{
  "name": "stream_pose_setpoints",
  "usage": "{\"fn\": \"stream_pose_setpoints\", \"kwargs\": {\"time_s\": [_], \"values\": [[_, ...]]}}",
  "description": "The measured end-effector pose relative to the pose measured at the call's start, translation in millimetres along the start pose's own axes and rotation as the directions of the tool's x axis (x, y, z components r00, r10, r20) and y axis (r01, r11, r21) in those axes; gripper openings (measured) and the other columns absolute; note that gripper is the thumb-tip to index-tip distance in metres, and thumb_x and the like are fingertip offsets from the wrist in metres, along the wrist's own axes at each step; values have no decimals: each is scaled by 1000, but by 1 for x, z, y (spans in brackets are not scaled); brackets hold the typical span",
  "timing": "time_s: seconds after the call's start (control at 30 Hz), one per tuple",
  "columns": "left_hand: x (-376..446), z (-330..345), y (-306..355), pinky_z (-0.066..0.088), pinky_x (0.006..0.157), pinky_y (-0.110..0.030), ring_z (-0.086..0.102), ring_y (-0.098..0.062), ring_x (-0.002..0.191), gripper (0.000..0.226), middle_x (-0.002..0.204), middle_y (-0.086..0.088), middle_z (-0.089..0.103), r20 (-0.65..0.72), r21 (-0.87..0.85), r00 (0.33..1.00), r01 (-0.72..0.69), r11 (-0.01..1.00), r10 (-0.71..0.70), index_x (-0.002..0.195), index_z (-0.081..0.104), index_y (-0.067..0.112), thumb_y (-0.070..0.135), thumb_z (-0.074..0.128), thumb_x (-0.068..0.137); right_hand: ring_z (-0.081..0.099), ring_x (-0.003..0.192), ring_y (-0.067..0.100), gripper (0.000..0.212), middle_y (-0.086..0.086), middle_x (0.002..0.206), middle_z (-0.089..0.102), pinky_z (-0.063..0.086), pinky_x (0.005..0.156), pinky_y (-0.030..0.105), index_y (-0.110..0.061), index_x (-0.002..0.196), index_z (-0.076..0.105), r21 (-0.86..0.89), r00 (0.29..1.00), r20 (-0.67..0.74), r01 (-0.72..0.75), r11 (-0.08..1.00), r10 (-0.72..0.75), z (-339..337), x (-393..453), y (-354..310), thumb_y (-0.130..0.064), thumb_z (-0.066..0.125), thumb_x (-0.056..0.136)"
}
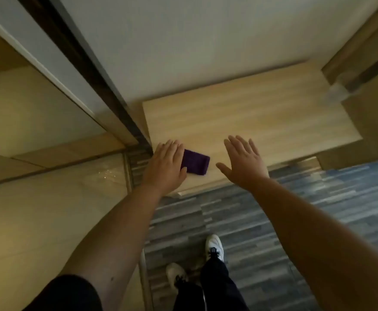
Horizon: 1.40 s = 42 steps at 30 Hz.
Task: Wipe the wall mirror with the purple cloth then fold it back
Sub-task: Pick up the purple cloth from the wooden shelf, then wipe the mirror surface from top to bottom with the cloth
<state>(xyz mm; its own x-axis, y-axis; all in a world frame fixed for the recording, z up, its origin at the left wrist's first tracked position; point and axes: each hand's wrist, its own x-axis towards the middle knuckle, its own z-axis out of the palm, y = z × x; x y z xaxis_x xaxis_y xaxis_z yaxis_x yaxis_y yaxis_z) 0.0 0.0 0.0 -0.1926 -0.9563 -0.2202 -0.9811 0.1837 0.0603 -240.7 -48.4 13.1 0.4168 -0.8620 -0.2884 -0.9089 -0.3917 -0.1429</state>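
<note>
small folded dark purple cloth (195, 162) is lying near the front left corner of the pale wood-grain cabinet top (262, 113). left hand (166, 167) is resting flat with fingers spread, overlapping the cloth's left end, not gripping. right hand (243, 161) is hovering wide open just right of the cloth, holding nothing. tall dark-framed wall mirror (37, 104) is standing to the left. risk: the flat palm could push the cloth toward the near edge, or a one-sided pinch could pull the fold apart.
</note>
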Motion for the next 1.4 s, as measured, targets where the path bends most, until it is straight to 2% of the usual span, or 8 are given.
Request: {"fn": "stream_pose_setpoints", "kwargs": {"time_s": [0.33, 0.43, 0.57, 0.67, 0.77, 1.07, 1.3, 1.4], "values": [[79, 124, -7, 0, 124, -48, -4, -28, 152, 76, 166, -9, 2, 196, 58, 974, -126, 990, 113, 159, 6, 13, 60, 26, 103, 3, 152, 21, 75, 5, 165, 12, -2, 123, 42, -15, 156, 12, -14, 995, 97, 35, 999, -33, 109, 58, 31, -61, 28, 99], [87, 144, -9, 6, 123, -50, 8, -30, 151, 76, 163, -11, 15, 143, 62, 979, -153, 986, 143, 158, 13, 12, 61, 26, 101, 4, 152, 20, 73, 5, 164, 13, -2, 124, 41, -14, 155, 15, 2, 995, 87, 54, 999, -54, 122, 66, 33, -59, 28, 99], [85, 170, -14, 42, 99, -50, 52, -35, 111, 60, 122, -15, 57, -160, 77, 964, -204, 976, 214, 130, 53, 6, 53, 48, 93, 7, 152, 20, 70, 4, 164, 16, -2, 123, 40, -15, 155, 18, 11, 995, 81, 49, 999, -50, 136, 71, 34, -57, 29, 100], [80, 171, -12, 42, 73, -42, 53, -32, 80, 42, 94, -12, 57, -222, 104, 952, -190, 976, 209, 102, 55, 7, 48, 53, 93, 7, 152, 20, 68, 4, 164, 16, -1, 124, 40, -15, 155, 19, 31, 996, 76, 48, 998, -51, 138, 69, 27, -56, 29, 101], [67, 165, -12, 42, 65, -40, 51, -30, 70, 39, 83, -12, 54, -203, 88, 966, -142, 986, 158, 90, 53, 8, 46, 59, 90, 5, 152, 19, 68, 4, 164, 14, -2, 124, 40, -16, 155, 17, 39, 994, 80, 66, 997, -69, 131, 64, 17, -55, 28, 101], [-34, 66, -71, 45, 70, -39, 55, -29, 77, 38, 89, -11, 58, -275, 69, 960, 77, 995, -56, 97, 55, 9, 46, 63, 91, -4, 152, 17, 68, 1, 165, 6, -9, 121, 39, -20, 156, 10, 42, 974, 63, 213, 976, -216, 40, 46, -81, -57, 23, 101], [-130, -76, -166, 42, 68, -40, 53, -30, 76, 43, 87, -10, 56, -540, 88, 819, 287, 954, -196, 98, 56, 8, 48, 39, 99, -8, 150, 14, 76, 2, 165, 10, -11, 120, 38, -19, 156, 15, 31, 903, -95, 423, 906, -419, -79, 28, -225, -62, 9, 93], [-170, -127, -202, 40, 68, -40, 51, -29, 75, 43, 87, -10, 56, -620, 120, 749, 384, 916, -233, 97, 55, 8, 48, 40, 101, -7, 151, 17, 69, 2, 165, 7, -15, 118, 37, -19, 156, 13, -29, 864, -138, 485, 874, -485, -128, 23, -287, -56, 18, 98]]}}
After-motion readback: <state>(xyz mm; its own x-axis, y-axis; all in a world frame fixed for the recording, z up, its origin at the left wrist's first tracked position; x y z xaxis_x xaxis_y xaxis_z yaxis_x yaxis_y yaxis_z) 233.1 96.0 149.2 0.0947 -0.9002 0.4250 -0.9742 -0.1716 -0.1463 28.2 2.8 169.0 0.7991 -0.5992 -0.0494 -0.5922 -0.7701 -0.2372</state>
